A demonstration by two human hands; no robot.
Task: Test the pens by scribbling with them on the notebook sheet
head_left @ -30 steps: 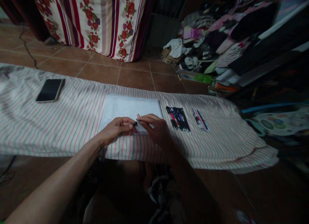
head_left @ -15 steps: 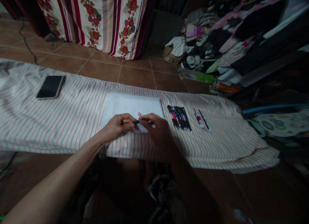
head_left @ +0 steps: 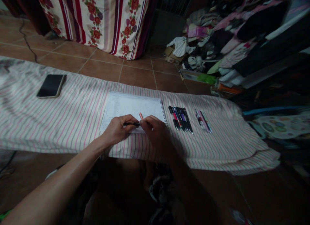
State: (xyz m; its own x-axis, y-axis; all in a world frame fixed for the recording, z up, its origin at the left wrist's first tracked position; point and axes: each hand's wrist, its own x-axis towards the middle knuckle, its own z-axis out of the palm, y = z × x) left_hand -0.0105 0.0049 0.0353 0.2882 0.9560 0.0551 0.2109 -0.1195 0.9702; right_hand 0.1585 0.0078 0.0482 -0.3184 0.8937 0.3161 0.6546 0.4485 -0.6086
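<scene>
My left hand [head_left: 118,128] is closed on a slim black pen [head_left: 131,124], held nearly level above the notebook. The pen's right end meets the fingertips of my right hand [head_left: 157,130], which are pinched around it. A short orange-pink stick-like piece [head_left: 141,115] pokes up beside my right thumb and fingers; its lower end is hidden, so I cannot tell what it belongs to. Under both hands lies an open spiral notebook [head_left: 135,102] with faint writing or print on its page.
Right of the notebook, several pens [head_left: 180,118] lie in a row, with a smaller group of pens [head_left: 202,121] farther right. A phone [head_left: 51,86] rests at the left on the striped cloth [head_left: 79,112]. Beyond are a floral curtain [head_left: 101,21] and piled clothes [head_left: 218,37].
My left hand has shifted slightly left and its fingers have curled further over, so more of the black pen shows lying level between the hands. My right hand stays almost in place.
</scene>
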